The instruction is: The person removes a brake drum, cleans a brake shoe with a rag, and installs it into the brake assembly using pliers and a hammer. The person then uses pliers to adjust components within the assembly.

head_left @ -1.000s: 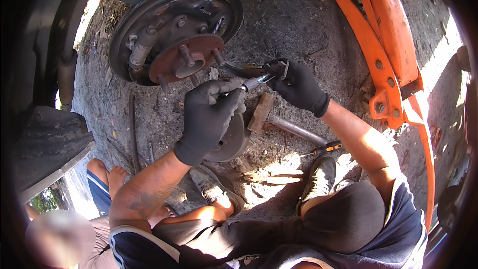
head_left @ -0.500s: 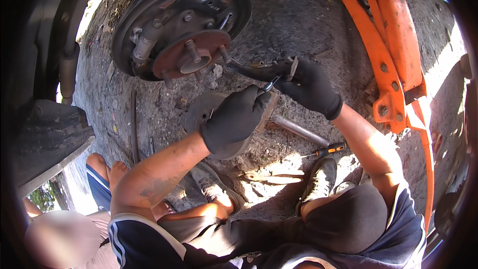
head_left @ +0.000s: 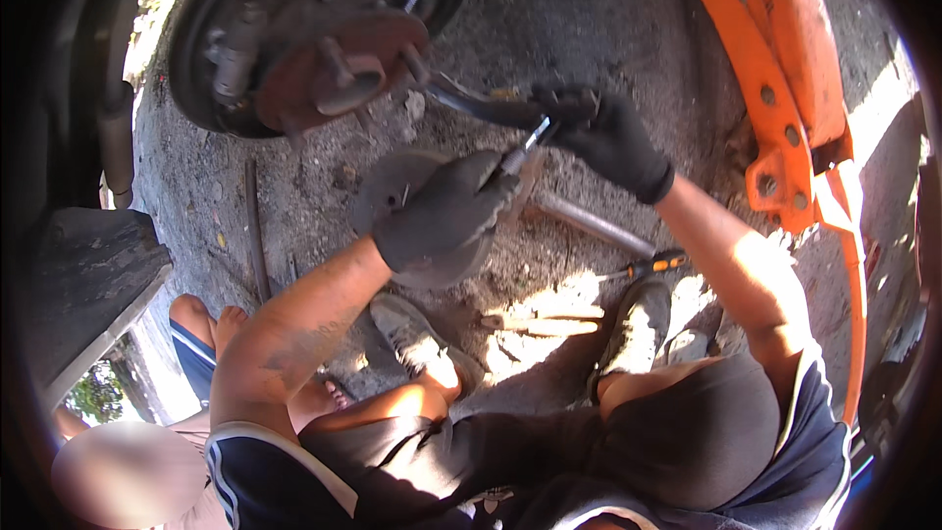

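My gloved left hand (head_left: 442, 211) grips a small silver cylindrical metal piece (head_left: 525, 147), its tip pointing up toward my gloved right hand (head_left: 599, 142). The right hand grips a dark curved metal bar, apparently a brake shoe (head_left: 471, 103), which reaches left toward the rusty hub with studs (head_left: 304, 88) on the drum brake backing plate (head_left: 216, 10) at upper left. Below my left hand a round drum (head_left: 442, 265) lies on the ground, beside a hammer (head_left: 594, 221) whose head is mostly hidden.
An orange jack (head_left: 795, 137) stands at right. An orange-handled screwdriver (head_left: 667, 263), pliers (head_left: 540, 324) and a rod (head_left: 255, 236) lie on the ground. Dark vehicle bodywork (head_left: 98, 275) is at left, with another person (head_left: 132, 471) sitting at lower left.
The brake assembly, ground and jack have shifted in view. My left hand has moved right from a second ago, and the silver piece now points up nearer my right hand.
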Available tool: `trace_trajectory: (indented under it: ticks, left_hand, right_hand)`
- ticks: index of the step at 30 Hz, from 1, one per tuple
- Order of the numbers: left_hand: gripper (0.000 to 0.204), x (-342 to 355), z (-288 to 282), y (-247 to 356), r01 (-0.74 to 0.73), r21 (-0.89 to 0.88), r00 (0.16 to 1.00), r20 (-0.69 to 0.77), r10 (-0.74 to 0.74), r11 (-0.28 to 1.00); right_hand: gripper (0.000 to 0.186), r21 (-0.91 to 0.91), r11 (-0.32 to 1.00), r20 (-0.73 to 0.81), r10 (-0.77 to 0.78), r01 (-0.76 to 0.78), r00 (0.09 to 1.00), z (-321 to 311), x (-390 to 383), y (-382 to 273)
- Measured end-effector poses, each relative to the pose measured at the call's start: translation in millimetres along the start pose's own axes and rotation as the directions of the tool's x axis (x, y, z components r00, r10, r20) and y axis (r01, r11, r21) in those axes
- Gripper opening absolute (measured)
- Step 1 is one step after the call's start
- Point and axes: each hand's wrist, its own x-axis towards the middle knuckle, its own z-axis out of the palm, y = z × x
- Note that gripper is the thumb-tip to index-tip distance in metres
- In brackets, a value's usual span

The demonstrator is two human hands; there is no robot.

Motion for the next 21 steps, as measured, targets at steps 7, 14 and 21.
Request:
trace_trajectory:
  ticks: [7, 14, 21]
  left_hand:
    - [0.045, 17, -38, -28, -0.145, -0.276, 0.834, -0.550, -0.032, 0.950]
    - [0.043, 40, -46, -33, -0.355, -0.417, 0.709, -0.703, -0.050, 0.837]
    - [0.043, 51, -47, -20, -0.296, -0.505, 0.732, -0.665, -0.148, 0.811]
  right_hand:
    - [0.032, 0.262, 0.964, 0.010, 0.028, -0.030, 1.000, -9, 8, -3]
    - [0.030, 0.328, 0.930, 0.139, 0.124, -0.164, 0.983, -18, 18, -7]
    - [0.045, 0.365, 0.918, 0.184, 0.095, -0.158, 0.978, -25, 21, -3]
